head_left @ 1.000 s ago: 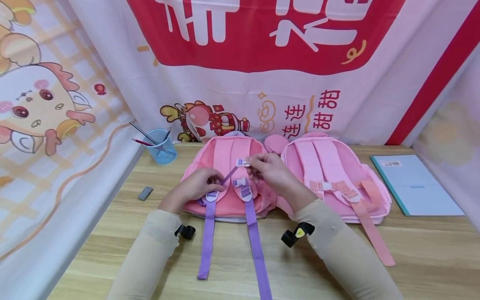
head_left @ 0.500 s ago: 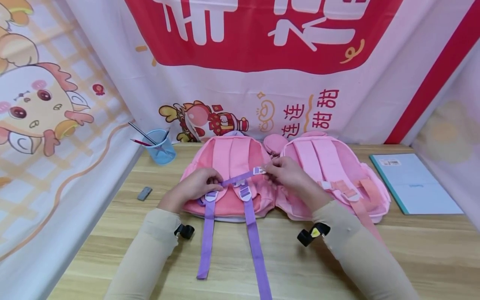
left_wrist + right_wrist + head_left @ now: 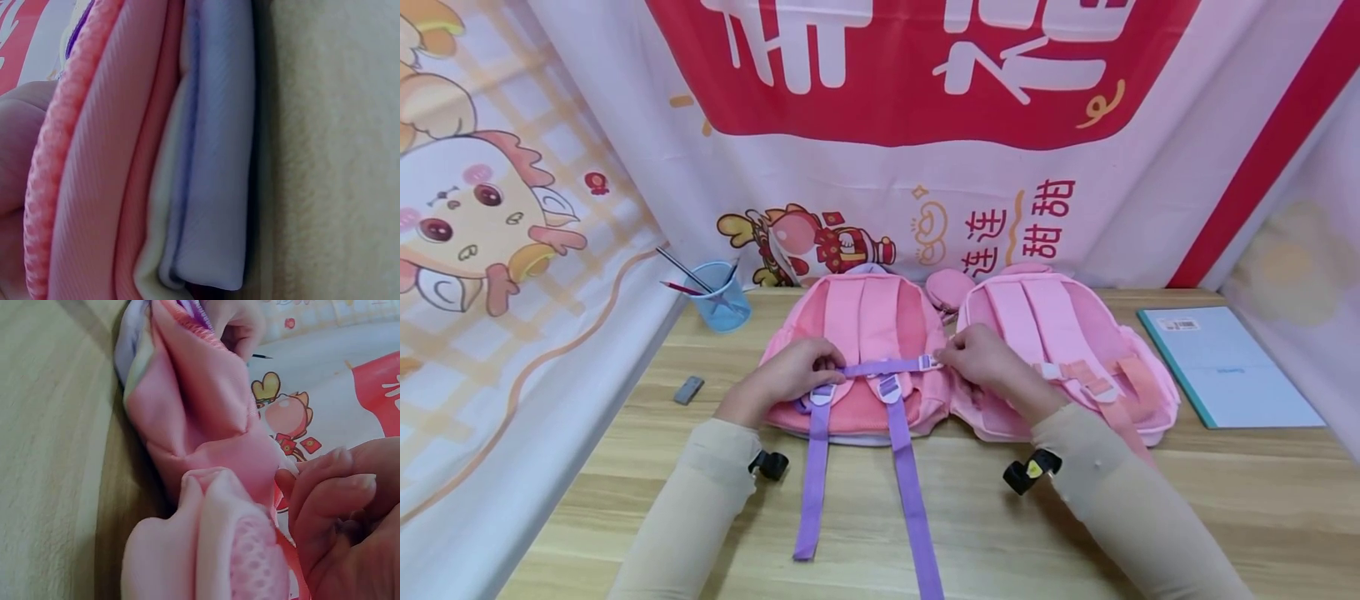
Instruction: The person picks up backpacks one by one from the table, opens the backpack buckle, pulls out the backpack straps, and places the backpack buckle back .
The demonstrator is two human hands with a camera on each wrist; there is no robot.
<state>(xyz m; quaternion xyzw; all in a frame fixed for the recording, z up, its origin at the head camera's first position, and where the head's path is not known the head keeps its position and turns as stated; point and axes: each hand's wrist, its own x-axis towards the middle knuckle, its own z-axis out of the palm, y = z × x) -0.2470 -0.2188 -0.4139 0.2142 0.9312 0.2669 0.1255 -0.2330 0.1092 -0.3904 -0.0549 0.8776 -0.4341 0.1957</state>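
A coral-pink backpack [image 3: 880, 317] lies with its shoulder straps facing up. Across them runs a narrow purple chest strap [image 3: 883, 367], held nearly level and taut. My left hand [image 3: 797, 367] pinches its left end beside the left shoulder strap. At its right end my right hand [image 3: 988, 360] grips a white buckle [image 3: 928, 362] between thumb and fingers, over the bag's right edge. Two long purple webbing tails [image 3: 913, 500] hang toward the table's front. In the left wrist view the bag's layered side [image 3: 112, 150] covers most of the left hand.
A second, lighter pink backpack [image 3: 1093, 312] lies directly to the right, partly under my right forearm. A blue pen cup [image 3: 724, 310] and a grey eraser [image 3: 688, 389] stand at the left. A light-blue notebook [image 3: 1232, 367] lies at the far right.
My right hand has drawn the buckle rightward and then down, pulling the purple strap from a slant to nearly level. The left hand has stayed in place.
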